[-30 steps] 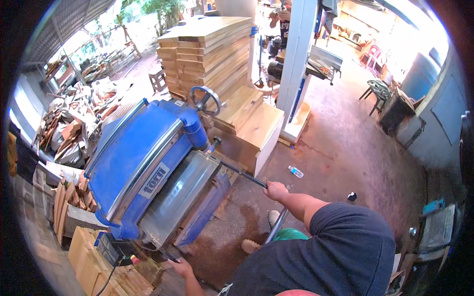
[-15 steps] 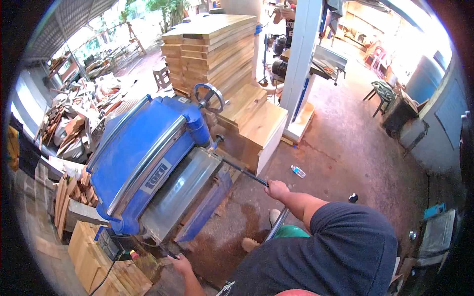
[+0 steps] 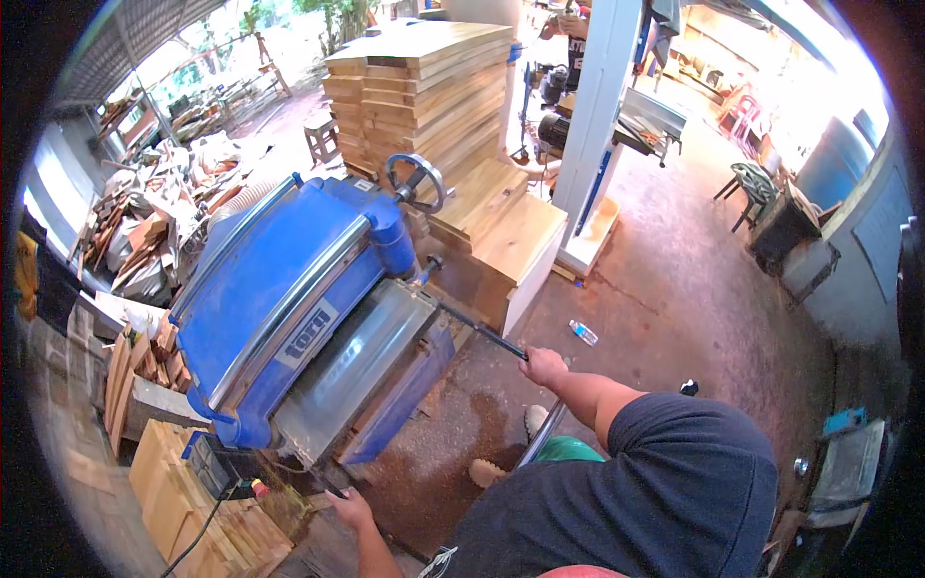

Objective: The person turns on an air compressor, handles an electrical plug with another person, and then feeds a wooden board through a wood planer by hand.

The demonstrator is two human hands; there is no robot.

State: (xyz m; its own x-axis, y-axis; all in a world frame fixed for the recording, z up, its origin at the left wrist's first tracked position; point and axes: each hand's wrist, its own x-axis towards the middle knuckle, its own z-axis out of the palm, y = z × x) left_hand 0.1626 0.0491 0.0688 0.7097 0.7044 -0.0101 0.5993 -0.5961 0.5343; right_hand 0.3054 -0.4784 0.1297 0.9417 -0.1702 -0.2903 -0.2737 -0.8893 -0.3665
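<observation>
A blue planer with a metal bed fills the left centre of the head view. My right hand is wrapped round the black end of a bar that sticks out from the bed's far corner. Near the bed's closer corner, my left hand is closed on the dark end of a second bar. A handwheel sits on the planer's far side. No board shows on the visible bed.
Stacked boards stand behind the planer beside a white post. More wood lies at the lower left. A plastic bottle is on the floor. Another person is partly visible at the back.
The planer and background have shifted slightly right and up in the view. Both hands keep their hold on the bars.
</observation>
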